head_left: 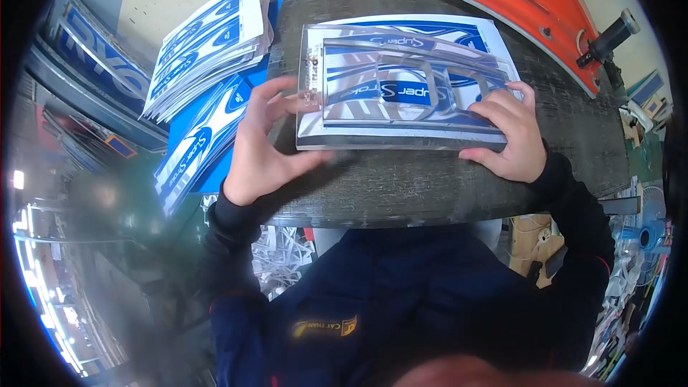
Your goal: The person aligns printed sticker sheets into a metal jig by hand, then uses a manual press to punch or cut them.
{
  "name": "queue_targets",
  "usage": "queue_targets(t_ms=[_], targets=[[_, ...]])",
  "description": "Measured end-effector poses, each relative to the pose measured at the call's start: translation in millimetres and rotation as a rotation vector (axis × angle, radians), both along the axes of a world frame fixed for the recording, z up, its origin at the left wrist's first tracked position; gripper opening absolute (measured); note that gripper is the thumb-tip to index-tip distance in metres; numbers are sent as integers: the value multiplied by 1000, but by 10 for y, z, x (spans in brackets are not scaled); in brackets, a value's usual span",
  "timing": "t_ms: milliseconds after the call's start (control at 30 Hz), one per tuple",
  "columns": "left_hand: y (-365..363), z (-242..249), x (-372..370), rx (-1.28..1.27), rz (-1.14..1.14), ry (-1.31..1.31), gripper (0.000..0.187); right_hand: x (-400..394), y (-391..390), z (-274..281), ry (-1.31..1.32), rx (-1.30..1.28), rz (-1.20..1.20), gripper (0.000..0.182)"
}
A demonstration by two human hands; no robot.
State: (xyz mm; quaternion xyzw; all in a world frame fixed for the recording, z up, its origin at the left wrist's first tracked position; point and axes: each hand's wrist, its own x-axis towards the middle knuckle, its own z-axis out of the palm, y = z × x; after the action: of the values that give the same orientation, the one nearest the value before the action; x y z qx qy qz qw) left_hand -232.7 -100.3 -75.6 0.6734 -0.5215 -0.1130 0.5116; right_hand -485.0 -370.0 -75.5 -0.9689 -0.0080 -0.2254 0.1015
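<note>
From the head camera, looking down: a clear plastic template [401,79] lies flat on a stack of blue-and-white printed sticker sheets [494,39] in the middle of the dark tabletop [430,186]. The left hand [261,147] sits at the template's left edge, fingers spread and curled toward it, thumb stretched out along the near edge; the fingertips touch or nearly touch the plastic, and the hand is not closed around anything. The right hand [509,136] rests at the near right corner, fingers laid over the template and pressing it onto the sheets, thumb along the front edge (a flat press, not a pinch).

To the left, a fanned pile of printed sheets [208,43] leans off the tabletop, with more loose sheets [197,150] below it. An orange curved panel [516,0] runs behind the work.

The risk, as I judge it, is the template sliding on the glossy sheets: with only one hand pressing down, uneven pressure could skew it against the print beneath. The fanned pile also looks liable to slip if nudged.
</note>
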Motion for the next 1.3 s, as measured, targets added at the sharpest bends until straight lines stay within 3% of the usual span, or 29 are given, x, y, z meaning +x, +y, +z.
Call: queue_targets(t_ms=[33,67,167,333,433,500,533,600,633,667,900,967,1067,1133,1233,1300], targets=[[-6,-23,-7,33,71,-12,56,1,0,-3,-1,2,-4,57],[-1,-28,0,36,67,-12,56,3,5,-7,-23,-3,-11,57],[-38,-13,-1,116,29,-137,18,6,-4,-12,-56,21,-36,57],[10,67,15,161,-114,-301,15,-25,-50,16,-132,103,-71,56],[-12,94,-1,232,-150,-422,27,-64,-121,-14,-234,179,-90,56],[-80,44,-6,117,-172,21,50,-100,-183,-95,-305,267,-98,57],[-106,16,59,174,-160,106,63,-124,-216,-141,-377,357,-107,58],[-270,46,72,155,-69,500,65,-159,-230,-196,-366,445,-91,63],[-372,64,89,151,-4,476,64,-150,-197,-218,-437,622,-32,65],[-469,78,158,169,14,429,63,-155,-169,-223,-509,799,26,68],[-1223,438,437,621,18,-103,56,-258,-310,-318,-584,794,32,66],[-1394,491,512,775,-173,-413,57,-250,-272,-280,-583,791,35,66],[-1536,404,399,705,-326,-598,59,-228,-255,-285,-589,786,25,66],[-1604,399,162,712,-306,-576,53,-229,-247,-259,-577,777,23,67],[-1589,266,-115,297,-210,-957,38,-221,-245,-268,-587,736,17,66],[-1486,344,-312,351,-214,-1053,36,-215,-237,-267,-602,762,27,67]])
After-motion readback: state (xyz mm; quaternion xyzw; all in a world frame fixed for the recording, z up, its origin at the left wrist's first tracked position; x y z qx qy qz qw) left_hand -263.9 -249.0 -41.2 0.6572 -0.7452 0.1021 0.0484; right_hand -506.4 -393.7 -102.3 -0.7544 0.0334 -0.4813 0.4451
